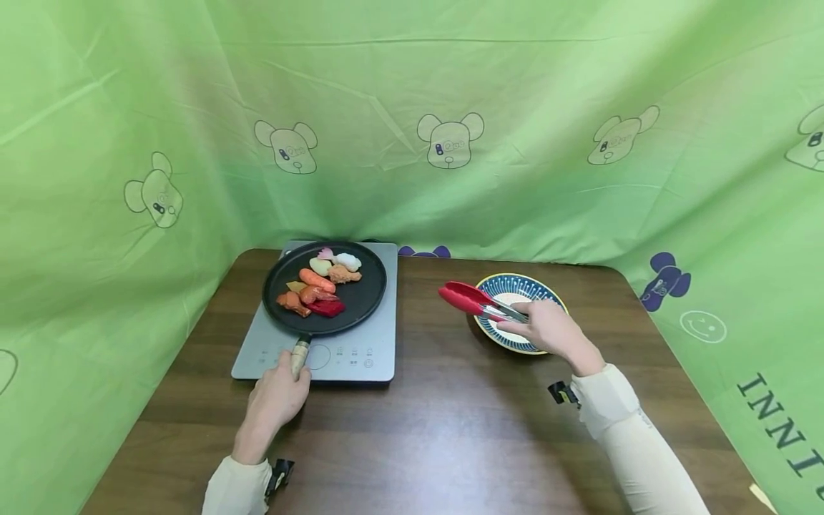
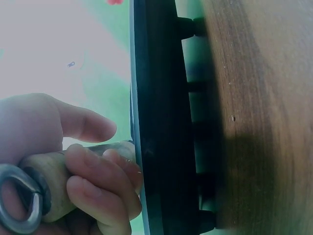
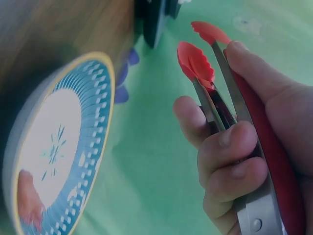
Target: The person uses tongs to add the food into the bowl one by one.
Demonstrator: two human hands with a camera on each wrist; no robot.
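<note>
My left hand (image 1: 277,397) grips the wooden handle (image 1: 300,352) of a flat black pan (image 1: 365,290), its fingers curled round it in the left wrist view. On the pan lie several food pieces, among them a carrot (image 1: 317,280), a drumstick (image 1: 345,274) and a dark red piece (image 1: 327,307). My right hand (image 1: 552,330) holds a pair of tongs (image 3: 254,107) with red tips, which stand apart with nothing between them. Below and beside the tongs is a blue-patterned dish (image 3: 100,93) with a yellow rim. A reddish-brown piece (image 3: 30,198) lies in it, seen only in the right wrist view.
The pan stands on a grey induction cooker (image 1: 380,350) at the left of the wooden table (image 1: 444,400). A green printed curtain (image 1: 386,86) hangs behind and along both sides. Bare tabletop lies between the cooker and the dish.
</note>
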